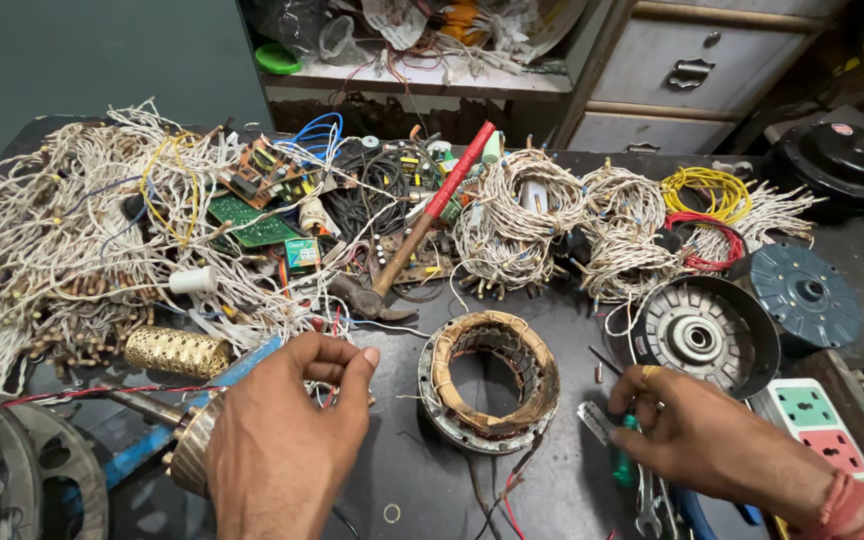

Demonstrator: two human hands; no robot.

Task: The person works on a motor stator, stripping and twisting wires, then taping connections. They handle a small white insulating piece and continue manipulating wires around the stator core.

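Observation:
My left hand [282, 430] hovers over the dark bench, thumb and fingers pinched on thin wires near the tangle. My right hand [697, 435] rests at the lower right, closed on a green-handled tool [622, 462] among metal tools. Between the hands stands a round motor stator [490, 380] with tape-wrapped windings and loose red and black leads. A hammer with a red-wrapped handle [422, 225] lies just beyond it.
Heaps of white twisted wire [62, 240], green circuit boards [252, 222], yellow and red coils [707, 195] fill the back. A motor housing [704, 335], a blue cover [805, 293], a black motor [842, 160], a socket strip [817, 425], a brass perforated cylinder [177, 350], grey drawers [692, 70].

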